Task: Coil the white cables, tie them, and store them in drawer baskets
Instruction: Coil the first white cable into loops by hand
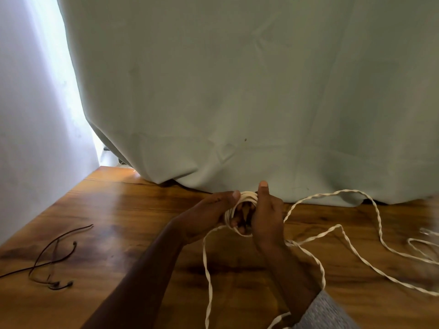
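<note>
A small coil of twisted white cable (247, 198) sits between my two hands above the wooden table (133, 214). My left hand (209, 214) holds the coil from the left, thumb on top and fingers curled through its loops. My right hand (267, 217) grips the coil's right side with the thumb pointing up. Loose white cable (332, 231) trails from the coil in loops to the right and down toward me.
A thin dark cord with earbud-like ends (51, 260) lies on the table at the left. A pale green curtain (237, 91) hangs down to the table's far edge. A white wall (28, 138) bounds the left side.
</note>
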Demonstrator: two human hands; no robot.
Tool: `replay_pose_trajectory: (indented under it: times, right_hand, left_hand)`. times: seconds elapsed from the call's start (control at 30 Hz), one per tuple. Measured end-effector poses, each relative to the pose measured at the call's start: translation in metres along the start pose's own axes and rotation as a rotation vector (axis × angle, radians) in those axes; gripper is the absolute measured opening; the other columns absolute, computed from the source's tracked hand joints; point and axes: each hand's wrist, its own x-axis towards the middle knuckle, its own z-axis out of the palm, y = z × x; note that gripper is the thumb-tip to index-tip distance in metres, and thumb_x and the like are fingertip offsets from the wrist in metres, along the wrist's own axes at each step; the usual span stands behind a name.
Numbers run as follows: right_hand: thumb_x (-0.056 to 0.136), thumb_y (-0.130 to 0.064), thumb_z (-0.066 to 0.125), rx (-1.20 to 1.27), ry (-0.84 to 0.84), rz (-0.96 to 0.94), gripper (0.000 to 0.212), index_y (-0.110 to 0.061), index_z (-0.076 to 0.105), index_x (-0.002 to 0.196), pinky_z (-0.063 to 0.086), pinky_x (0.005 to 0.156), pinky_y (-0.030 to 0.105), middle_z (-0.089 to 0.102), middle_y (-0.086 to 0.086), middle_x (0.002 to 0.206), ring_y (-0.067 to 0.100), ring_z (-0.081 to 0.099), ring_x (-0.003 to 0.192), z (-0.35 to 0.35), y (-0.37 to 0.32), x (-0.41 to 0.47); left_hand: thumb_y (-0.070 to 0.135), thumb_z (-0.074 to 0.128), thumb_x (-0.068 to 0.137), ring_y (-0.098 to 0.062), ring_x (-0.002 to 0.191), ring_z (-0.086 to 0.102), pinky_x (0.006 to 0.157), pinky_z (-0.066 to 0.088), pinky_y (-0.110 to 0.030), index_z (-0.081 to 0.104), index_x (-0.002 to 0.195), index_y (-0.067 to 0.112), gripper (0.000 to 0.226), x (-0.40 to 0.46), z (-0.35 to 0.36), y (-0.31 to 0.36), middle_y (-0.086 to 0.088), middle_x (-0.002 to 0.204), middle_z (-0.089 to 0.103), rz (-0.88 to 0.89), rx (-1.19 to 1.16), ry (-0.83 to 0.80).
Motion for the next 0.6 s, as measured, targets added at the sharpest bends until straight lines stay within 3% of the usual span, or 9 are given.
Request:
replay_pose_trajectory:
  times: [0.03,0.1,0.2,0.3,0.37,0.5,0.6]
  right_hand:
    - [0.105,-0.032,0.045,0.019,0.048,-0.007,0.048,-0.007,0.059,0.066,0.044,0.056,0.034,0.048,-0.007,0.055,0.005,0.052,0.048,0.002,0.0,-0.001]
    - [0.106,-0.03,0.044,0.017,0.115,-0.046,0.054,-0.002,0.057,0.062,0.043,0.049,0.021,0.049,-0.004,0.055,-0.001,0.054,0.046,0.007,0.002,-0.001]
    - [0.107,-0.035,0.04,0.041,0.152,-0.056,0.059,-0.007,0.056,0.059,0.043,0.047,0.021,0.055,0.004,0.053,0.004,0.054,0.043,0.012,0.01,0.001]
    - [0.107,-0.036,0.039,0.115,0.142,0.005,0.054,-0.006,0.061,0.068,0.047,0.047,0.017,0.061,0.005,0.06,0.004,0.059,0.048,0.013,0.006,0.001]
    - [0.107,-0.037,0.039,0.115,0.108,0.037,0.05,-0.006,0.064,0.078,0.054,0.058,0.02,0.065,0.008,0.073,0.009,0.064,0.064,0.013,-0.001,-0.002]
    - [0.106,-0.037,0.044,0.14,0.066,0.104,0.033,-0.026,0.051,0.076,0.052,0.075,0.036,0.057,0.0,0.083,0.012,0.059,0.076,0.014,-0.013,-0.011]
    - [0.105,-0.04,0.044,0.112,-0.019,0.098,0.031,-0.027,0.053,0.079,0.055,0.083,0.041,0.061,0.001,0.089,0.018,0.064,0.085,0.02,-0.012,-0.02]
  left_hand:
    - [0.05,0.042,0.097,-0.029,0.097,0.069,0.096,0.051,-0.041,0.07,0.105,0.009,0.051,-0.002,0.001,0.005,-0.014,0.1,0.073,-0.039,0.002,0.014]
    - [0.052,0.039,0.093,-0.025,0.1,0.07,0.092,0.054,-0.035,0.071,0.104,0.009,0.055,-0.003,0.006,0.013,-0.014,0.104,0.075,-0.053,0.076,0.035]
    - [0.051,0.042,0.099,-0.028,0.065,0.062,0.068,0.051,-0.039,0.063,0.08,-0.004,0.062,0.002,0.026,0.012,-0.022,0.07,0.063,0.083,0.186,0.201]
    - [0.05,0.042,0.101,-0.014,0.047,0.051,0.052,0.043,-0.026,0.058,0.065,0.009,0.057,0.009,0.04,0.012,-0.005,0.054,0.054,0.087,0.125,0.431]
    - [0.049,0.04,0.103,-0.008,0.046,0.055,0.051,0.043,-0.021,0.061,0.067,0.012,0.056,0.009,0.044,0.014,0.002,0.053,0.059,0.045,-0.015,0.552]
    - [0.04,0.04,0.104,-0.004,0.04,0.052,0.04,0.039,-0.016,0.056,0.07,0.008,0.049,-0.005,0.06,0.018,0.0,0.055,0.057,0.128,-0.153,0.659]
    - [0.03,0.052,0.102,-0.002,0.051,0.064,0.044,0.047,-0.018,0.06,0.091,0.004,0.029,-0.015,0.066,0.023,0.0,0.07,0.065,0.113,-0.256,0.818]
